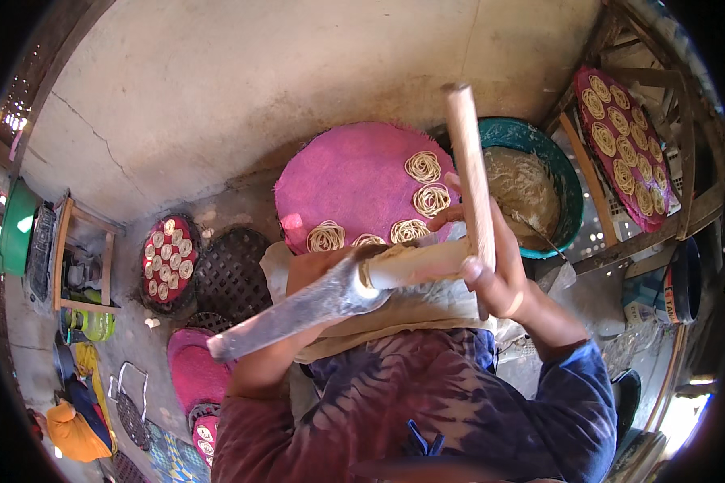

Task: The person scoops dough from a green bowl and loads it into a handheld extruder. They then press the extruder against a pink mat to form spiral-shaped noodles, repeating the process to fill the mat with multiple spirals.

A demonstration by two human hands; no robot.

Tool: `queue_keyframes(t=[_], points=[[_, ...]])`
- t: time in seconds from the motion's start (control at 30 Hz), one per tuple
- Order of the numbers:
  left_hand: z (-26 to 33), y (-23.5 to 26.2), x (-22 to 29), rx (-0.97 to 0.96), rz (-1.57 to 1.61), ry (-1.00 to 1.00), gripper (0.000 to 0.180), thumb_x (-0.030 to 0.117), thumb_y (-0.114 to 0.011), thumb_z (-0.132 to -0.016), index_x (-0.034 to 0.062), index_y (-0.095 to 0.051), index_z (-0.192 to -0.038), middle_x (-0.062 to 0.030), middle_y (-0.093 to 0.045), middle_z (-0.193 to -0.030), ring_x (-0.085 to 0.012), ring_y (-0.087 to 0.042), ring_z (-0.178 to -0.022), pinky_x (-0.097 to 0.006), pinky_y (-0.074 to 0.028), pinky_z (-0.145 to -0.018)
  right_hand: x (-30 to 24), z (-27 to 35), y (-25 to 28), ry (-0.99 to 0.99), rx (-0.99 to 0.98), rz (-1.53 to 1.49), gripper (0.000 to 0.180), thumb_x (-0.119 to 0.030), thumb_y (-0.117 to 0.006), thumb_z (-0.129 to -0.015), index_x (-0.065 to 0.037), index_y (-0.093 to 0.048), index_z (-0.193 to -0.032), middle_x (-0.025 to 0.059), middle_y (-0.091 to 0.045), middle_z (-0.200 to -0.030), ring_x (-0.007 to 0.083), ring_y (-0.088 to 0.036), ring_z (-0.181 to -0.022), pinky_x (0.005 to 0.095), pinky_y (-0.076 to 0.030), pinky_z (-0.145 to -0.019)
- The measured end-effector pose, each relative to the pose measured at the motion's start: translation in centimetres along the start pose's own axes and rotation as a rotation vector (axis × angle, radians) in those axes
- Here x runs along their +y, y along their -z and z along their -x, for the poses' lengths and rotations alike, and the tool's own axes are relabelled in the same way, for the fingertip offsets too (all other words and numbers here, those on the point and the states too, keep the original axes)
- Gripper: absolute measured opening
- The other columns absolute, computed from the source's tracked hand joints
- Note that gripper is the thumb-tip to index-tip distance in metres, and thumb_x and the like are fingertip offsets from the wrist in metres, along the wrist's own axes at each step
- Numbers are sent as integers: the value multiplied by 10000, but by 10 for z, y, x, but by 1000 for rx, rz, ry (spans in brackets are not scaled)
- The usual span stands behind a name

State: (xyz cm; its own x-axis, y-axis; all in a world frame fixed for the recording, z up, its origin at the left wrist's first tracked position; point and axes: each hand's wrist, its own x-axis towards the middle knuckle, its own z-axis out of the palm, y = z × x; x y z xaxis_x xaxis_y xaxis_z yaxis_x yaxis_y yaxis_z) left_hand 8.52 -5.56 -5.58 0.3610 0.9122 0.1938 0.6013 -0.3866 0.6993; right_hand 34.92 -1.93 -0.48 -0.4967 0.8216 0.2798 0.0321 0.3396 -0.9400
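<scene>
A hand press spans the space between my hands. It has a metal arm (298, 318), a pale wooden plunger (423, 264) and a wooden crossbar (471, 161). My left hand (312, 267) is wrapped at the metal part, its fingers mostly hidden behind it. On the crossbar my right hand (503, 274) is closed, thumb in front and fingers behind. Beyond the press lies a round tray covered with pink cloth (346, 181). Coils of pale dough strands (423, 167) sit along its right and near edges.
A teal basin (570, 185) of dough or batter stands right of the tray. Another coil-filled pink tray (608, 129) leans at the far right; a small one (167, 262) lies left beside a dark lattice tray (232, 270). The wall (298, 72) rises close behind. Someone in orange (76, 431) is lower left.
</scene>
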Motion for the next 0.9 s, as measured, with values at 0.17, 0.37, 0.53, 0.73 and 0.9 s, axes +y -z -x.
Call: queue_keyframes(t=[0.17,0.37,0.53,0.73,0.9], points=[[-12,-1,23,-209,-26,56,466,396,-734,-821,127,-642,-1189,-133,-701,-989,-280,-687,-886,-374,-528,-786,-7,-8,5,261,-206,405,871,-337,-693,-789,72,-269,-1430,325,-520,-1266,427,-589,-1129,434,-482,-938],[-2,-38,16,-274,683,124,489,145,-773,-793,34,-586,-1231,-114,-651,-1177,-218,-603,-1121,-362,-468,-940,5,-2,-7,65,-406,362,917,-347,-725,-798,49,-232,-1462,336,-508,-1282,441,-571,-1154,423,-485,-950],[-8,-30,-1,-269,577,35,544,175,-776,-799,15,-560,-1272,-140,-624,-1207,-226,-592,-1118,-368,-463,-939,32,-11,30,-534,-594,-369,1102,-355,-784,-793,37,-52,-1516,295,-345,-1463,329,-424,-1331,444,-350,-1106],[-23,41,-3,-176,975,-70,1112,256,-900,-673,48,-196,-1509,-135,-263,-1540,-293,-409,-1347,-419,-424,-1054,124,22,3,-629,-1369,-935,1290,-713,-661,-696,22,5,-1521,335,-437,-1375,370,-492,-1271,501,-410,-1035],[-102,96,-13,105,1863,-462,903,720,-402,-883,42,-298,-1471,-203,-369,-1462,-332,-492,-1259,-469,-401,-1053,144,-6,-7,-650,-1209,-1081,1339,-861,-518,-649,28,-26,-1520,340,-463,-1346,404,-495,-1261,531,-410,-1016]])
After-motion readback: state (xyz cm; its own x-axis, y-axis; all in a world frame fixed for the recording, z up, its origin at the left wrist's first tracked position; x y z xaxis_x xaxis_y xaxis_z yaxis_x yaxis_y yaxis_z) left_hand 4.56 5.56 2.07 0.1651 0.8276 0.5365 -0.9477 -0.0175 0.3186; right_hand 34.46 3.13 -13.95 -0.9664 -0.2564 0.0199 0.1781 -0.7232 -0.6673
